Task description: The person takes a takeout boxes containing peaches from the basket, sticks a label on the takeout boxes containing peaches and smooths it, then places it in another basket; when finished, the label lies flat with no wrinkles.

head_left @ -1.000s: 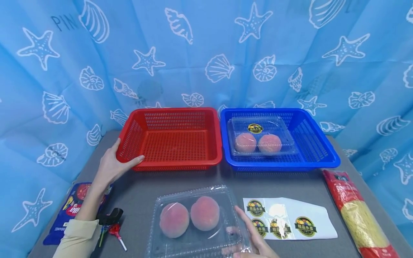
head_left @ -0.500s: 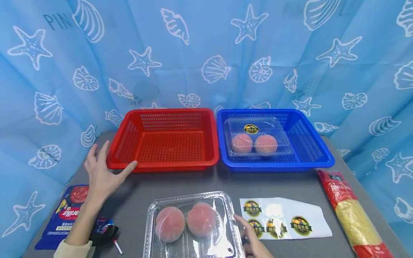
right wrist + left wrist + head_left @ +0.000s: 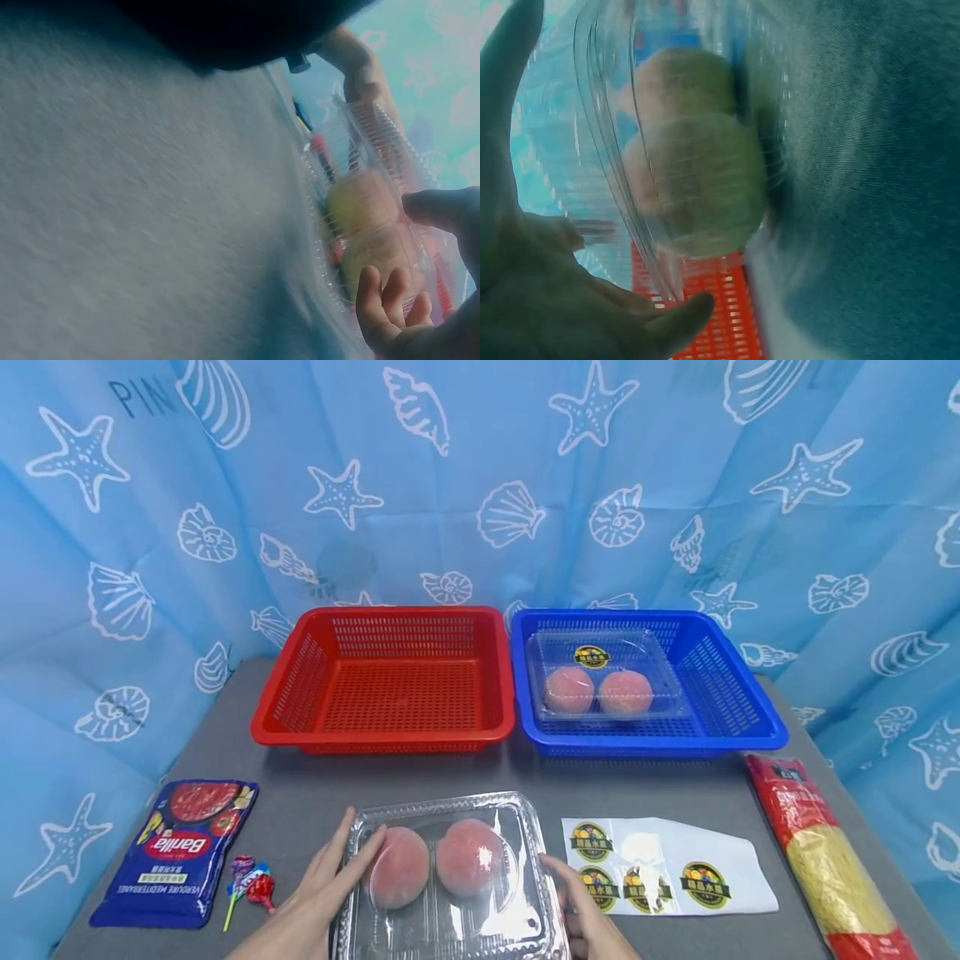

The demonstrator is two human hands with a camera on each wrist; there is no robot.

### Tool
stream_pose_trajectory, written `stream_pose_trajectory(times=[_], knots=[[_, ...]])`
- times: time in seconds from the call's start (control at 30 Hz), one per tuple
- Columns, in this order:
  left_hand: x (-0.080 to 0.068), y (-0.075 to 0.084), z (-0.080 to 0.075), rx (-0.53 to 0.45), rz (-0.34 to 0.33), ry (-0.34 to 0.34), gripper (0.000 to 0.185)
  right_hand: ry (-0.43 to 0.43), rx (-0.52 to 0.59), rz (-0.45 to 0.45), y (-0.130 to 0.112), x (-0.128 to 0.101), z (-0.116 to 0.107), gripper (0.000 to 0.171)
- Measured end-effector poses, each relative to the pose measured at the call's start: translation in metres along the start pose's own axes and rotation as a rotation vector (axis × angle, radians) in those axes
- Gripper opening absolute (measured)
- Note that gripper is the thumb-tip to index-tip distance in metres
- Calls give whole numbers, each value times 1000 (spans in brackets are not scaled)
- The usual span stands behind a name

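Box [image 3: 459, 920]: my left hand [image 3: 322, 887], newly away from red basket [image 3: 382, 739], wide at left edge; right hand [image 3: 581, 902] curled round right edge.

Clear plastic box [image 3: 457, 935] was at the near side of the worktop [image 3: 420, 770], turned slightly crooked, pretty shiny with ridged edges. Two round pinkish peaches [image 3: 469, 860] sat side by side inside, toward its far half.
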State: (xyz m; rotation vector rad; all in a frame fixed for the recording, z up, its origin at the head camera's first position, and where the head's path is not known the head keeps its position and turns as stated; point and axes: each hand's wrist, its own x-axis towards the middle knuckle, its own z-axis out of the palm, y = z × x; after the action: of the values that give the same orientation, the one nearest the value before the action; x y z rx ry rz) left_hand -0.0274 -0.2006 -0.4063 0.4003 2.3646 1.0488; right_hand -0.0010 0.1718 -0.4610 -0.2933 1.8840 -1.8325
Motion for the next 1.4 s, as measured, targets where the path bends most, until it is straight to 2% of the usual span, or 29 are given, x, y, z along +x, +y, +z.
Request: stream_pose_trajectory(times=[0.13,0.3,0.37,0.6,0.77,0.83,0.93,1.0,1.07,1.17,1.3,1.4], knots=[[4,6,2,47,72,73,131,16,-53,81,-20,1,3,102],[14,0,3,137,204,229,131,54,-208,123,-37,8,0,101],[18,-4,2,168,255,279,131,65,-270,77,-38,12,-2,100],[31,-11,-10,171,271,289,126,72,-362,-84,-40,15,-13,96],[32,-12,-13,186,284,319,124,70,-396,-228,-41,14,-40,88],[29,-8,-14,199,294,350,125,126,-455,-239,-43,14,-54,84],[23,5,-11,208,324,415,124,243,-615,-261,-42,13,-73,76],[21,19,-6,219,356,474,117,311,-728,-279,-40,13,-82,68],[21,33,5,239,389,514,105,340,-812,-294,-37,13,-89,60],[21,56,23,236,371,468,89,333,-864,-290,-33,13,-94,49],[24,82,43,227,386,303,82,332,-914,-216,-32,14,-94,46],[30,95,58,311,512,222,75,336,-957,-122,-31,15,-93,47]])
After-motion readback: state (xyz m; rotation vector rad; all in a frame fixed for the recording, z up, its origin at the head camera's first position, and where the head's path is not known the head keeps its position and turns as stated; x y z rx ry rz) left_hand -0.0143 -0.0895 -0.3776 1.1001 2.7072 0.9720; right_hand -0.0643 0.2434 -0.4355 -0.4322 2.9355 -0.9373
